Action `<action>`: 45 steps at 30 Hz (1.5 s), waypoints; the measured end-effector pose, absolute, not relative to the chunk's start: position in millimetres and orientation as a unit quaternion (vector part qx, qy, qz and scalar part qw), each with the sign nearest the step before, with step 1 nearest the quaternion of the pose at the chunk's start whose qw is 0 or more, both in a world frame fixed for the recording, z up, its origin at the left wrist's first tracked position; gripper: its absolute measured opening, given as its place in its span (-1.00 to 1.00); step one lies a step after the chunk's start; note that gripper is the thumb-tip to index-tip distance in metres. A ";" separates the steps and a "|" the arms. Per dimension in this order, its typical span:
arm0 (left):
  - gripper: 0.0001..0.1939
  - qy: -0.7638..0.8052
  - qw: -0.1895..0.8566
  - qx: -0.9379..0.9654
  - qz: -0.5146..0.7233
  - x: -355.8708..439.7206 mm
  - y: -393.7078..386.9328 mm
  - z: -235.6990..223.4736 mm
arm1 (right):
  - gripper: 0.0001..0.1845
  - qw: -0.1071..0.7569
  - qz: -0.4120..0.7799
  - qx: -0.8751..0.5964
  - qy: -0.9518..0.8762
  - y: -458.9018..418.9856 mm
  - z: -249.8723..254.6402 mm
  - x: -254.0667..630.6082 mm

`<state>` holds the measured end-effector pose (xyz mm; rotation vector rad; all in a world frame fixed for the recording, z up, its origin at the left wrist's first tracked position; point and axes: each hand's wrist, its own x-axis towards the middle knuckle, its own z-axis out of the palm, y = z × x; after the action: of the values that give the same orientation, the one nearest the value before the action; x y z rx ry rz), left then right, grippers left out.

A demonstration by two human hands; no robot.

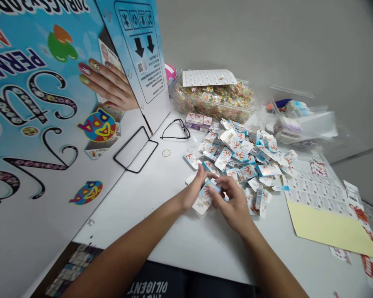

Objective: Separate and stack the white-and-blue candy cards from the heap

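Note:
Between my two hands is a small blue and white cardboard box (202, 202) with a hand picture on it, at the near edge of the pile. My left hand (192, 190) is closed around its left side, thumb upward. From the right, my right hand (231, 200) pinches the same box near its upper end. Just beyond my hands lies a heap of similar small boxes (240, 153), many with their end flaps standing open. My fingers hide part of the held box.
Behind the heap stands a clear plastic bin (217, 103) of colourful small pieces. Another clear container (304, 124) is at back right. Sticker sheets (317, 190) and yellow paper (332, 227) lie right. Glasses (177, 130), a black frame (136, 151) and a large printed carton (49, 124) are left.

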<state>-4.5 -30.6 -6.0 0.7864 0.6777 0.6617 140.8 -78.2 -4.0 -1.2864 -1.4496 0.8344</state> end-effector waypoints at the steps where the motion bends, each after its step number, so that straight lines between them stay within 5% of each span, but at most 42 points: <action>1: -0.14 0.322 0.792 0.378 0.355 -6.4 -28.1 -4.9 | -0.76 0.537 0.365 -0.538 -0.537 -75.0 -4.0 144.9; 5: -0.29 0.362 0.635 0.394 0.557 -21.5 -12.4 3.2 | -0.69 0.711 0.358 -0.499 -0.343 -61.7 -5.1 160.4; 8: -0.38 0.373 0.605 0.345 0.613 -29.9 -4.7 7.7 | -0.73 0.693 0.394 -0.486 -0.359 -61.5 -5.5 160.0; 11: -0.42 0.383 0.628 0.298 0.609 -30.4 -3.1 7.4 | -0.70 0.527 0.400 -0.485 -0.572 -70.7 -3.3 150.5; 15: -0.42 0.382 0.638 0.282 0.606 -29.2 -2.1 4.3 | -0.39 0.225 0.286 -0.410 -0.836 -80.6 -2.4 141.2; 19: -0.44 0.381 0.622 0.297 0.616 -33.2 0.1 4.1 | -0.37 0.142 0.242 -0.389 -0.878 -77.4 -6.7 145.8; 25: -0.37 0.382 0.639 0.316 0.587 -35.1 1.0 4.8 | -0.87 0.190 0.264 -0.347 -0.880 -72.3 -6.1 153.1; 28: -0.35 0.383 0.647 0.326 0.573 -34.3 2.0 3.6 | -0.86 0.263 0.226 -0.375 -0.860 -74.7 -3.6 152.3; 31: -0.35 0.411 0.639 0.369 0.535 -33.3 2.1 0.9 | -0.85 0.428 0.125 -0.414 -0.794 -78.0 -2.5 152.9; 35: -0.31 0.429 0.680 0.471 0.362 -28.5 -5.6 -1.8 | -0.77 0.584 -0.022 -0.454 -0.673 -83.6 -5.9 153.9; 39: -0.33 0.295 0.789 0.449 0.297 -21.8 -17.4 -1.5 | -0.74 0.528 -0.020 -0.400 -0.749 -88.9 -7.0 144.8; 45: -0.47 0.299 0.756 0.460 0.358 -20.7 -21.7 -3.8 | -0.73 0.453 0.086 -0.331 -0.823 -95.9 3.2 129.4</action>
<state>-20.7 -21.7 -3.8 1.0025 0.6514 0.7815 129.4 -95.9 3.2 -0.8181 -2.0315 0.2117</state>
